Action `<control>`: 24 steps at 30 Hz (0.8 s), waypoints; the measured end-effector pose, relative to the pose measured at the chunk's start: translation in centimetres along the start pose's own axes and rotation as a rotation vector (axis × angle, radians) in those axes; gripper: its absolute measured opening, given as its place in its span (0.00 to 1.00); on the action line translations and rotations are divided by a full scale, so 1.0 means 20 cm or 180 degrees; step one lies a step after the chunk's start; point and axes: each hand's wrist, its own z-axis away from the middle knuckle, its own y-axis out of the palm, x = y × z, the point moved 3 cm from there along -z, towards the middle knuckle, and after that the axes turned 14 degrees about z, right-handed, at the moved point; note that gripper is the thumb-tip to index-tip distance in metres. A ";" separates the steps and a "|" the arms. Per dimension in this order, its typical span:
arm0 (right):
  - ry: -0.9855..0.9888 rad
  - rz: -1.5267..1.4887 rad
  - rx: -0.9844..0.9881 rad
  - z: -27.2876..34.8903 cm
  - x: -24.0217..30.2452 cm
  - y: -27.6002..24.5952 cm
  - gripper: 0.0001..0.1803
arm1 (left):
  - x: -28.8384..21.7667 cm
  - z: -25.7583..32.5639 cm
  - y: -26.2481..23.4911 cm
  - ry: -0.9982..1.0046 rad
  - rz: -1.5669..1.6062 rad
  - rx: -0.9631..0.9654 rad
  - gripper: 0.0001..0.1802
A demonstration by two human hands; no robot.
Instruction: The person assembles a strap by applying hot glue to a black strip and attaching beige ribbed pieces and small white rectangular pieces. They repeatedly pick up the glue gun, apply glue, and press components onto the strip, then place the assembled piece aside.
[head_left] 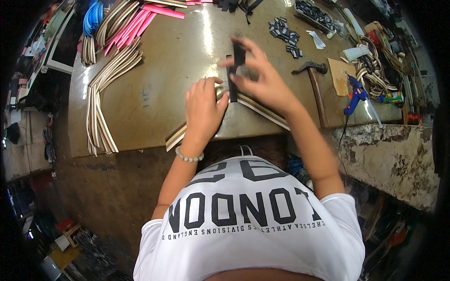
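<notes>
A striped strap (262, 111) in cream, brown and black lies bent at the near edge of the table, its two ends slanting down to either side. My left hand (202, 105) presses on it close to the bend, fingers curled and thumb against the strap. Across the bend stands a black strip (233, 84), its upper part folded or doubled. My right hand (265, 77) has its fingers around the upper part of this strip; motion blurs the fingertips. Part of the bend is hidden under my left hand.
Bent striped straps (101, 98) lie at the left, with pink strips (136, 28) and a blue bundle (93, 18) beyond. Rightward are a hammer (316, 86), cardboard (341, 75), a blue glue gun (357, 96), small black pieces (283, 33) and a filled tray (314, 16).
</notes>
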 end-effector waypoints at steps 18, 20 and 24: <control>0.0000 0.0811 0.0125 0.36 0.13 0.12 0.09 | 0.04 0.05 0.06 0.0604 0.0114 -0.0001 0.10; 0.0055 0.0611 0.0247 0.36 0.14 0.11 0.09 | 0.04 0.05 0.07 0.0594 0.0030 0.0035 0.10; -0.0017 0.0581 0.0542 0.41 0.18 0.08 0.14 | 0.03 0.05 0.08 0.0430 -0.0063 0.0120 0.10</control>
